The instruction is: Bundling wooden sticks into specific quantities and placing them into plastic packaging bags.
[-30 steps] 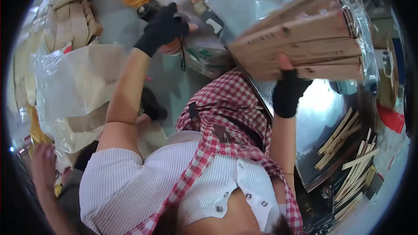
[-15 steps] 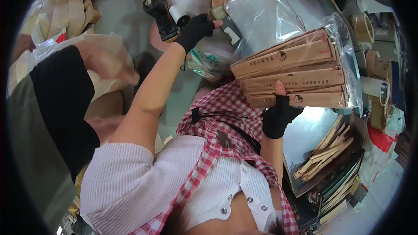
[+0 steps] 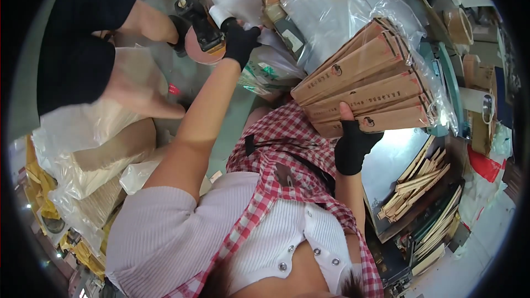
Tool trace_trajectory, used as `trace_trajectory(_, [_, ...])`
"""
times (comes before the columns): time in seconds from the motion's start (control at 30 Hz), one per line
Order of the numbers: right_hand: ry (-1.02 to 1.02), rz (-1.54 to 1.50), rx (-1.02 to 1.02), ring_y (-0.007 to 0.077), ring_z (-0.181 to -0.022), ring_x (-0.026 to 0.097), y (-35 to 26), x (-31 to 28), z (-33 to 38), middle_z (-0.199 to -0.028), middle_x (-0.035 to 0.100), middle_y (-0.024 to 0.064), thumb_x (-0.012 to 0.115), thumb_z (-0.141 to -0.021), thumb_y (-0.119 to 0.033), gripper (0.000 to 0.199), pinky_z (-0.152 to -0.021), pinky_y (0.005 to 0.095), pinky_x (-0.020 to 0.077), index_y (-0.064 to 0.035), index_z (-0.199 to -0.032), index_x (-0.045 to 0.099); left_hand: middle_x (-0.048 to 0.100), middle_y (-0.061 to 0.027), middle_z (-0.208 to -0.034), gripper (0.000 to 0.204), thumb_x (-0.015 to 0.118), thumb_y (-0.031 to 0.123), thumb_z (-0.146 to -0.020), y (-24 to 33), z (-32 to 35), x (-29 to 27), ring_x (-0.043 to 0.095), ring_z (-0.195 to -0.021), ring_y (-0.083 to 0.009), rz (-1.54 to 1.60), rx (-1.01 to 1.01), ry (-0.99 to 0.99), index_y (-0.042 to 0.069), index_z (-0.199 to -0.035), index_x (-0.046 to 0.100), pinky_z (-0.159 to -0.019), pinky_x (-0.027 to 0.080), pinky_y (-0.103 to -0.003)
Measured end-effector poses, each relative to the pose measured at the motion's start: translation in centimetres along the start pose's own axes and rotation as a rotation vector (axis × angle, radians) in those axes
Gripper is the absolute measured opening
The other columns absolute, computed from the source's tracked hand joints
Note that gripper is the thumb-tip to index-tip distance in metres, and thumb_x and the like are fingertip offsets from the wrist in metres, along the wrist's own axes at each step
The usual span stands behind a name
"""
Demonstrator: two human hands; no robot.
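Note:
My right hand, in a black fingerless glove, grips a fanned bundle of flat brown cardboard pieces from below, its thumb lying on the top face. Crumpled clear plastic clings around the bundle's right end. My left hand, gloved the same way, reaches forward beside a white roll and a black device above a pink round surface. Its fingers are mostly hidden behind the glove, so I cannot see whether it holds anything. Below that hand lies a clear bag with green print.
Another person's bare legs stand close on my left. Plastic-wrapped cardboard lies beside them. A large clear-wrapped grey package is ahead. On my right, thin brown strips lie on a shiny surface near a tape roll.
The cardboard bundle has fanned wider and tilted. My left hand has drawn slightly left, away from the box edge. The other person has moved forward on my left, uncovering wrapped cardboard.

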State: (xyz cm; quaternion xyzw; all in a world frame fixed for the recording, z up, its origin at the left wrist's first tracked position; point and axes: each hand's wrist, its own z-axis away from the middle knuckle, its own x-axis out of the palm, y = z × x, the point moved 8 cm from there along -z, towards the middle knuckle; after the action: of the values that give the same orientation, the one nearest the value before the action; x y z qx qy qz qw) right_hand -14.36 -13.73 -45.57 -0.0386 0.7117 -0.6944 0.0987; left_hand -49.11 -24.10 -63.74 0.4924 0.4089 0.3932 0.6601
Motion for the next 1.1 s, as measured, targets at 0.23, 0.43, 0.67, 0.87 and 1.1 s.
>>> trace_trajectory(0.23, [-0.048,-0.046,-0.013,0.0215,-0.108,0.053,-1.2,0.3,0.6,-0.121,0.054,0.013,0.081,-0.068,-0.002,0.068,-0.095,0.0352,0.0432,0.0015,-0.126,0.046,0.067,-0.0172,-0.078,0.031,0.067,0.03,-0.08,-5.4,-2.3,-3.0,0.065,-0.073,-0.0284,-0.122,-0.063,0.177,0.0,-0.086,0.066,-0.065,0.048,-0.038])
trace_trajectory(0.43, [-0.361,-0.05,-0.043,0.0242,-0.115,0.051,4.0,5.2,0.1,-0.132,0.047,0.0146,0.077,-0.076,-0.017,0.066,-0.097,0.0367,0.0426,-0.0013,-0.131,0.043,0.064,-0.0141,-0.073,0.028,0.066,0.029,-0.08,5.3,4.4,-8.5,0.063,-0.07,-0.0334,-0.594,0.442,0.076,0.002,-0.088,0.064,-0.064,0.048,-0.04])
trace_trajectory(0.67, [-1.079,0.468,-0.4,0.0337,-0.095,0.064,18.1,18.4,6.6,-0.108,0.064,0.0176,0.061,-0.082,-0.021,0.042,-0.081,0.0439,0.0504,-0.0082,-0.121,0.054,0.039,-0.0047,-0.057,0.034,0.069,0.024,-0.079,1.7,4.4,-11.2,0.036,-0.058,-0.0123,-0.229,0.12,-0.175,0.001,-0.063,0.051,-0.056,0.036,-0.03])
trace_trajectory(0.87, [-1.205,1.047,-0.525,0.0327,-0.092,0.065,17.8,20.7,4.6,-0.105,0.066,0.0151,0.061,-0.079,-0.021,0.043,-0.078,0.0439,0.0504,-0.0108,-0.12,0.057,0.042,0.0046,-0.064,0.03,0.071,0.024,-0.082,5.8,8.7,-9.2,0.036,-0.062,-0.0055,-0.127,-0.003,-0.28,0.007,-0.07,0.049,-0.057,0.032,-0.023])
trace_trajectory(1.1, [-1.387,0.907,-0.215,0.0375,-0.111,0.057,20.0,17.8,5.7,-0.118,0.058,0.0243,0.053,-0.085,-0.04,0.046,-0.094,0.0432,0.0439,-0.0072,-0.117,0.057,0.057,0.0,-0.078,0.021,0.06,0.024,-0.089,4.9,9.0,-11.1,0.05,-0.073,-0.0097,-0.2,0.054,-0.352,0.004,-0.086,0.06,-0.069,0.041,-0.025])
